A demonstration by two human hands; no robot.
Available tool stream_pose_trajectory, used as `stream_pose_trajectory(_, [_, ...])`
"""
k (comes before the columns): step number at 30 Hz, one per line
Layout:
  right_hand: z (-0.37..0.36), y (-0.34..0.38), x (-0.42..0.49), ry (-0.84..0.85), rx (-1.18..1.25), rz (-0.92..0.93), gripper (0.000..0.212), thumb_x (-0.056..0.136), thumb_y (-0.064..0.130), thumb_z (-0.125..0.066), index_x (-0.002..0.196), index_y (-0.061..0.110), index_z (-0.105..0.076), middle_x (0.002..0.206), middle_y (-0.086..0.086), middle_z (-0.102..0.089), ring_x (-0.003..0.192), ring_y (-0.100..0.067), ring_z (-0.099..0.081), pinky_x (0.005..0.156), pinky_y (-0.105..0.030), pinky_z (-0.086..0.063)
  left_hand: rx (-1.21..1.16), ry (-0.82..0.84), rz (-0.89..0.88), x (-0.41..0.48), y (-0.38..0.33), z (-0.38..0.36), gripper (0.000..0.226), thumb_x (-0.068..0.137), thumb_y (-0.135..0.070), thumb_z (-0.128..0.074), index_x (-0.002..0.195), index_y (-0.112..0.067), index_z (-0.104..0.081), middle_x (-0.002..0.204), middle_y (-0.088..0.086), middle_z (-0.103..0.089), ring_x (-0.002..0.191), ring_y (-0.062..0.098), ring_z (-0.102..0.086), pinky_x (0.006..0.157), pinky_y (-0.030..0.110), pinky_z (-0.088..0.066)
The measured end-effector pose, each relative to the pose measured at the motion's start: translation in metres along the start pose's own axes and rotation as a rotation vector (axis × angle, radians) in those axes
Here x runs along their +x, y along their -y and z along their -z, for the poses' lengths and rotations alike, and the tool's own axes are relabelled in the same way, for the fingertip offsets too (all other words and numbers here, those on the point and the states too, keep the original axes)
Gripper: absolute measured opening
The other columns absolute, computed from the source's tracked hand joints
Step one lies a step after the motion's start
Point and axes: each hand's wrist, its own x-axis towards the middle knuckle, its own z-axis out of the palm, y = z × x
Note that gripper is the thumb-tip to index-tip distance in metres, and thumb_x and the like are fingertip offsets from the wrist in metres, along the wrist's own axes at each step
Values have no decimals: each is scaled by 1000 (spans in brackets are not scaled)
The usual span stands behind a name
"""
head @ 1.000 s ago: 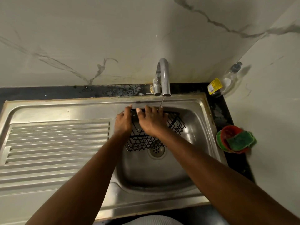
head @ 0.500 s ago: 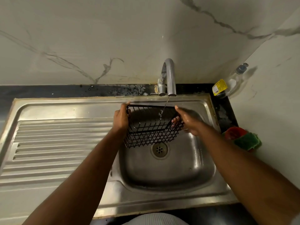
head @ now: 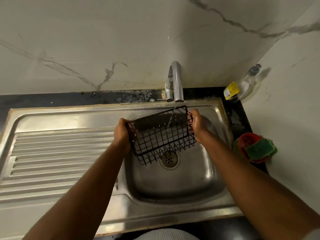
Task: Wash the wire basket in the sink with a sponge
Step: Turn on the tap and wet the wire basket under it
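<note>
Over the steel sink (head: 69, 116) below marble walls (head: 86, 40), both hands (head: 121, 134) (head: 197, 126) grip the wire basket (head: 161, 135).

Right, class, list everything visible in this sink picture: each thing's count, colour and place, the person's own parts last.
basket: one, black wire, held tilted under the tap.
sink: one, steel, centre.
tap: one, chrome, behind the sink, running thinly.
draining board: one, steel, sink's left side.
drain: one, steel, sink bottom.
sponge: one, green, on the dish.
dish: one, red, counter at right.
bottle: one, clear, yellow label, back right corner.
left grip: one, holds basket's left end.
right grip: one, holds basket's right end.
</note>
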Motion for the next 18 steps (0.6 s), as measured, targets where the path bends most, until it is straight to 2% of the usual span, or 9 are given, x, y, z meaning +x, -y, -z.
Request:
stream_pose_trajectory(2, [5, 8, 0, 75, -240, 130, 38, 108, 38, -39, 89, 15, -64, 71, 1, -53, 62, -12, -45, 52, -22, -35, 72, 55, -115, 4, -6, 0, 27, 104, -30, -40, 88, -18, -59, 80, 4, -59, 70, 17, -59, 67, 28, -49])
stream_pose_trajectory(4, [2, 16, 2, 187, -472, 259, 42, 108, 38, -41, 90, 11, -68, 71, 2, -55, 63, -11, -49, 59, -24, -34, 294, 124, -270, 8, -9, -7, 31, 109, -29, -39, 95, -14, -63, 91, 8, -67, 83, 22, -65, 75, 31, -51])
stream_pose_trajectory(5, [-3, 19, 2, 249, -573, 317, 46, 106, 42, -42, 86, 9, -68, 71, 1, -57, 63, -14, -51, 63, -27, -35, 433, 178, -330, 10, -8, -13, 34, 110, -32, -41, 97, -13, -65, 95, 9, -70, 86, 23, -67, 77, 33, -52])
stream_pose_trajectory(7, [-13, 23, 3, 333, -772, 413, 44, 103, 46, -45, 76, 17, -64, 72, -2, -62, 65, -18, -56, 65, -30, -38, 718, 298, -426, 12, -2, -27, 40, 110, -45, -44, 104, -16, -70, 99, 8, -73, 91, 23, -70, 80, 36, -57])
stream_pose_trajectory(9, [-22, 30, 1, 352, -886, 479, 39, 102, 44, -48, 72, 22, -61, 75, -3, -63, 69, -19, -59, 62, -30, -37, 807, 340, -439, 5, 7, -41, 45, 107, -56, -44, 114, -22, -72, 99, 3, -76, 92, 20, -72, 84, 36, -60])
stream_pose_trajectory(12, [-32, 36, -5, 314, -809, 543, 35, 100, 41, -52, 71, 22, -61, 75, -2, -64, 69, -16, -58, 63, -30, -38, 550, 219, -397, -7, 18, -58, 51, 101, -63, -52, 109, -17, -74, 87, 4, -78, 76, 17, -75, 72, 37, -62])
stream_pose_trajectory(14, [-39, 30, -7, 299, -663, 548, 31, 96, 44, -52, 86, 20, -68, 85, -2, -68, 77, -16, -62, 66, -32, -45, 485, 120, -408, -7, 17, -64, 57, 95, -69, -58, 96, -16, -77, 80, 1, -78, 71, 12, -74, 66, 30, -59])
stream_pose_trajectory(16, [-45, 15, -8, 222, -544, 538, 36, 92, 53, -51, 101, 22, -69, 97, 0, -70, 88, -16, -65, 74, -36, -55, 495, 85, -403, -5, 12, -65, 61, 90, -74, -61, 88, -16, -78, 78, 3, -78, 72, 14, -74, 71, 39, -62])
stream_pose_trajectory(18, [-48, 7, -8, 161, -494, 556, 43, 95, 59, -47, 104, 23, -70, 100, 0, -71, 92, -16, -67, 79, -38, -57, 491, 57, -400, -3, 11, -66, 58, 90, -71, -63, 80, -16, -76, 74, 5, -77, 66, 15, -70, 75, 45, -61])
